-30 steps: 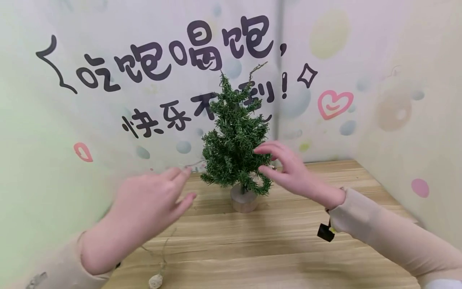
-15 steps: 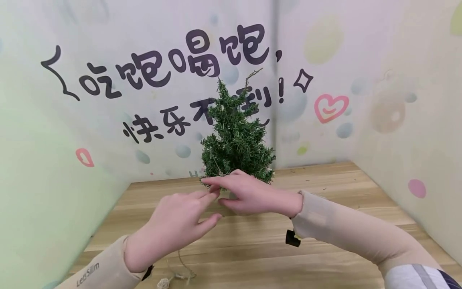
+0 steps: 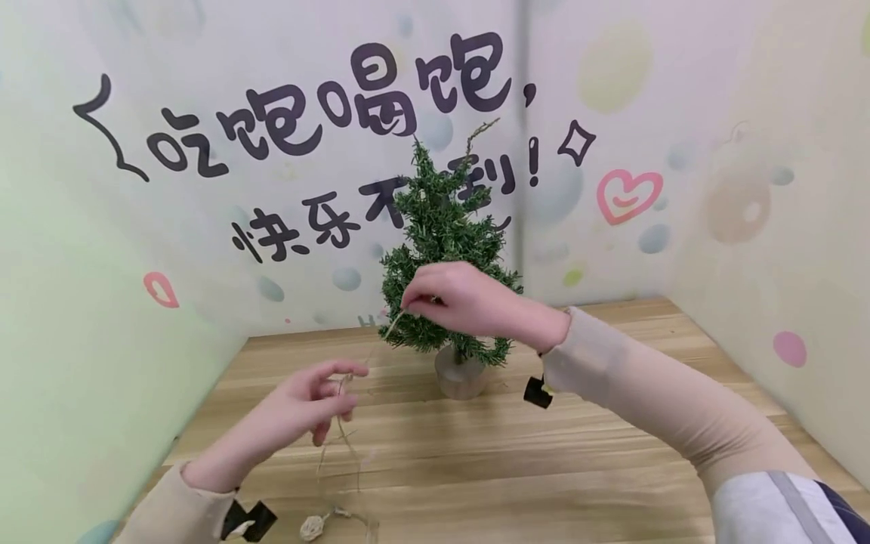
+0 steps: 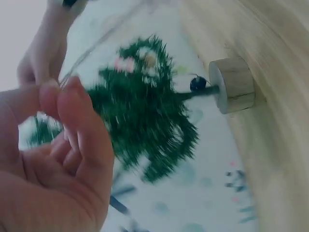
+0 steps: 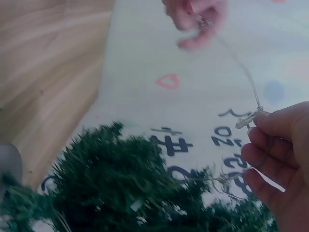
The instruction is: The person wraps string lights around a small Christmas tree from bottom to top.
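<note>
A small green artificial Christmas tree (image 3: 448, 227) stands upright on a round wooden base (image 3: 459, 374). My right hand (image 3: 476, 298) is in front of its branches, pinching a thin garland cord (image 5: 251, 87) between thumb and fingertips. Farther left and lower, my left hand (image 3: 299, 412) has the same cord between its thumb and fingers, and the cord stretches between the hands. Below the left hand the cord hangs toward a pale woven ball (image 3: 312, 527) near the front edge of the view. In the right wrist view, more cord runs to the tree's branches.
The tree stands on a wood-grain table (image 3: 544, 453). Close behind is a printed wall (image 3: 326, 295) with black lettering, and more walls rise at the left and right. A bare twig (image 3: 482, 132) sticks up near the treetop.
Both hands came together in front of the tree's lower part, then parted. The right hand has risen with the cord, and the left has drawn back down and to the left.
</note>
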The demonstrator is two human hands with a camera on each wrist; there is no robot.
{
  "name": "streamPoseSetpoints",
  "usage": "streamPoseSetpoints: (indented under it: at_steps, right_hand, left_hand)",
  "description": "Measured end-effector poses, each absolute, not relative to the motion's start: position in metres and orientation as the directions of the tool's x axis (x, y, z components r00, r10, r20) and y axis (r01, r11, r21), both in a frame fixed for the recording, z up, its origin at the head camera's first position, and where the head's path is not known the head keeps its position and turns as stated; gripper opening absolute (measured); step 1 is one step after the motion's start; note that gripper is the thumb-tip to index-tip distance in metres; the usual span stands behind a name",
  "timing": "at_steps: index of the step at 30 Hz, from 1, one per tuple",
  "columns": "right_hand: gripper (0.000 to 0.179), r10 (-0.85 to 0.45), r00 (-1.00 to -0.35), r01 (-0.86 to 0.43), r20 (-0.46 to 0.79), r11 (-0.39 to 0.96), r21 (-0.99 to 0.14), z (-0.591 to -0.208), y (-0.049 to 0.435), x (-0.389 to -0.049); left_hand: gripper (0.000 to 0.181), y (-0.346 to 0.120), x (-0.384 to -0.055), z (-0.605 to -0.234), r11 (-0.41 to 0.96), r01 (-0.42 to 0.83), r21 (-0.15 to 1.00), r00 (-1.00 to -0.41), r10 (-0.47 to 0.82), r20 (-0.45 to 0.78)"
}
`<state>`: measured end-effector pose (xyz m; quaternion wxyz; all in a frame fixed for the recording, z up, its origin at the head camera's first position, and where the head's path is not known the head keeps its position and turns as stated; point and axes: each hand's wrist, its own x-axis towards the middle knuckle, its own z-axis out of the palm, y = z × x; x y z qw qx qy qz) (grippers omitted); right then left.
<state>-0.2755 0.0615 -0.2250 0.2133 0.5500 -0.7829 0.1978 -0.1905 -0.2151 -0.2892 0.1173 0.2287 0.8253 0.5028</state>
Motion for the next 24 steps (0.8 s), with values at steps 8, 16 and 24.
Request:
streamPoseSetpoints:
  at_steps: [8,16,24]
  right_hand:
    - [0.009,-0.715,-0.391,-0.909,0.579,0.401,-0.118,-0.212,0.081,-0.281]
    - [0.009,-0.727,-0.327,-0.929,0.603,0.364,-0.065,-0.241,0.103,-0.273]
    - [0.009,-0.684,-0.401,-0.897,0.609,0.428,-0.110,-0.279,0.113,-0.286]
  left_hand:
    - [0.015,-0.270,-0.194,-0.294,0.190,0.218,0.957,-0.818,0.570,0.073]
    - [0.017,-0.276,-0.193,-0.283,0.282,0.284,0.916,-0.887,0.441,0.138]
    - [0.018,-0.259,-0.196,-0.283,0.427,0.294,0.855,-0.922,0.364,0.135]
